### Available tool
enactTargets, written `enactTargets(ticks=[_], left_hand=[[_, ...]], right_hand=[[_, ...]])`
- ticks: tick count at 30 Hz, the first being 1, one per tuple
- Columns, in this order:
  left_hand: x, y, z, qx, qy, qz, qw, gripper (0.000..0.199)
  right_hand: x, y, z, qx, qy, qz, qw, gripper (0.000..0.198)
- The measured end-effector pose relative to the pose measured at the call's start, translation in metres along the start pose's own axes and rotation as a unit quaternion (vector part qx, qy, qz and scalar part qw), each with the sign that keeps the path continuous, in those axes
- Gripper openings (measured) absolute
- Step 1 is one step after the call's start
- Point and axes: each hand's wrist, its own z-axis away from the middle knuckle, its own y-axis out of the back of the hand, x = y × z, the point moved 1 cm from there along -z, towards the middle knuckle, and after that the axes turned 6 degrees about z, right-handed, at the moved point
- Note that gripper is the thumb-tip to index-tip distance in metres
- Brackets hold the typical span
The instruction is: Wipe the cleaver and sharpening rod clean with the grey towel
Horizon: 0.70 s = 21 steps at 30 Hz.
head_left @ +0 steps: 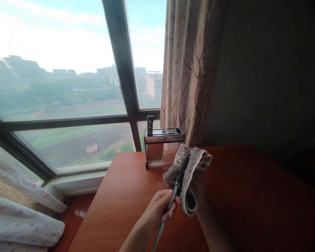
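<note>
My left hand is closed around the metal shaft of a sharpening steel, just below its guard. The steel's ribbed black handle points up and away, and its thin rod runs down toward the bottom edge. Behind and around the handle is a fluffy grey cloth with a pale backing, folded over and held up above the table. My right hand is behind the cloth and supports it from the right; its fingers are hidden by the cloth and shadow.
A knife block with clear sides and a slotted metal top stands at the table's far edge, one black-handled knife in it. The reddish wooden table extends right into shadow. Behind are a window and a patterned curtain.
</note>
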Motion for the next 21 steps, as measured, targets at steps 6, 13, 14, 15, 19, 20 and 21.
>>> enactTargets(ticks=[6, 13, 14, 15, 19, 20, 21], left_hand=[[0.015, 0.009, -0.002, 0.094, -0.108, -0.003, 0.990, 0.033], [0.009, 0.006, 0.001, 0.177, -0.262, -0.275, 0.908, 0.019], [0.006, 0.005, 0.001, 0.168, -0.292, -0.335, 0.880, 0.016], [0.004, 0.004, 0.000, 0.156, -0.314, -0.393, 0.850, 0.015], [-0.003, 0.004, -0.004, 0.101, -0.324, -0.562, 0.754, 0.025], [-0.005, 0.004, -0.004, 0.091, -0.320, -0.583, 0.741, 0.031], [-0.006, 0.004, -0.005, 0.083, -0.320, -0.597, 0.731, 0.037]], right_hand=[[-0.005, -0.003, -0.003, 0.028, -0.025, -0.032, 0.999, 0.038], [0.017, -0.023, 0.009, -0.054, 0.027, 0.111, 0.992, 0.039], [0.020, -0.025, 0.009, -0.049, 0.031, 0.123, 0.991, 0.039], [0.023, -0.025, 0.009, -0.034, 0.039, 0.127, 0.991, 0.038], [0.027, -0.021, 0.007, 0.046, 0.074, 0.119, 0.989, 0.038], [0.026, -0.020, 0.006, 0.059, 0.078, 0.115, 0.989, 0.039], [0.025, -0.018, 0.005, 0.069, 0.079, 0.110, 0.988, 0.039]])
